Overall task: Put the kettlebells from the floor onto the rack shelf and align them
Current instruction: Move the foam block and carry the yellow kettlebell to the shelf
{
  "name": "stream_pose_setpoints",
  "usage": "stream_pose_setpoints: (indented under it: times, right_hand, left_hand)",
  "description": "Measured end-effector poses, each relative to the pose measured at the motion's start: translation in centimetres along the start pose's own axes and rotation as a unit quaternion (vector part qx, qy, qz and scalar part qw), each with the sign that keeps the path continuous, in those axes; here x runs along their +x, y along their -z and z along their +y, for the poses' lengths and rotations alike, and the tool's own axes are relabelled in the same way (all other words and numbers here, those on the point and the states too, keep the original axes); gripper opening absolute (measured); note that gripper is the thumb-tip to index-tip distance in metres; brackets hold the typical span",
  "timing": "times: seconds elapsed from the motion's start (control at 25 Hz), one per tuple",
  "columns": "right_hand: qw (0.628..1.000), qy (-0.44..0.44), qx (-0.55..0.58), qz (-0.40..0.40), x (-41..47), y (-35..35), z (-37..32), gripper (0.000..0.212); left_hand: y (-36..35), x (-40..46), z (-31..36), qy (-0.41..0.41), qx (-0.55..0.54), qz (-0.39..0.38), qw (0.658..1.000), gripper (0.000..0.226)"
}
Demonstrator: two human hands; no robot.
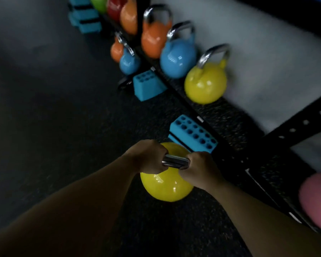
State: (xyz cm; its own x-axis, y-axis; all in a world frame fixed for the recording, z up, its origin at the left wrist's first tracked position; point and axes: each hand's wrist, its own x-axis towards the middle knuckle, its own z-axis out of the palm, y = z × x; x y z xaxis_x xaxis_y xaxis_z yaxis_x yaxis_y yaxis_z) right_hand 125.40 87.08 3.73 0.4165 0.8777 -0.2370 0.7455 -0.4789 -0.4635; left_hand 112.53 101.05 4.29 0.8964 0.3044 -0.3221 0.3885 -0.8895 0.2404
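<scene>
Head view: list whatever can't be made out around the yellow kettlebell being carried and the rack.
- Held yellow kettlebell: handle ends hidden under left hand and right hand; whether it touches the floor is unclear.
- Pink kettlebell: cut off by the right edge, blurred.
- Green kettlebell and red kettlebell: cut off by the top edge.
- Weight markings: too blurred on every kettlebell.
</scene>
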Motion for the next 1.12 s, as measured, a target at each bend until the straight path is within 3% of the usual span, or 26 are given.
stream_pose_setpoints:
  times: [0.08, 0.24, 0.32, 0.48, 0.6, 0.76, 0.92, 1.12]
  right_hand:
    - [0.998, -0.017, 0.007, 0.062, 1.8, 4.2, 2.5, 0.039]
    - [0.981, -0.062, -0.035, 0.183, 5.1, 10.5, 6.4, 0.012]
    - [0.967, -0.082, -0.062, 0.231, 6.8, 12.4, 8.1, 0.016]
    - [0.941, -0.14, -0.063, 0.303, 10.4, 15.7, 12.2, 0.021]
    - [0.927, -0.192, -0.046, 0.317, 12.4, 16.9, 14.7, 0.022]
    - [0.908, -0.231, -0.01, 0.349, 14.3, 17.6, 17.8, 0.035]
    - [0.912, -0.276, 0.014, 0.304, 16.4, 19.1, 19.9, 0.024]
    - [0.894, -0.302, 0.047, 0.327, 17.8, 19.6, 21.2, 0.024]
  left_hand:
    - [3.8, 4.7, 1.7, -0.037, 0.029, 0.025, 0.999, 0.018]
    - [9.0, 12.9, 4.3, -0.103, 0.068, 0.11, 0.986, 0.021]
    - [10.8, 16.8, 5.1, -0.148, 0.082, 0.164, 0.972, 0.025]
    - [13.3, 25.2, 6.9, -0.201, 0.099, 0.171, 0.959, 0.025]
    - [13.9, 30.1, 8.5, -0.225, 0.103, 0.152, 0.957, 0.023]
    - [14.6, 34.2, 10.3, -0.238, 0.098, 0.186, 0.948, 0.025]
    - [14.9, 37.2, 10.9, -0.22, 0.061, 0.175, 0.958, 0.022]
    - [15.0, 39.6, 11.6, -0.213, -0.011, 0.146, 0.966, 0.018]
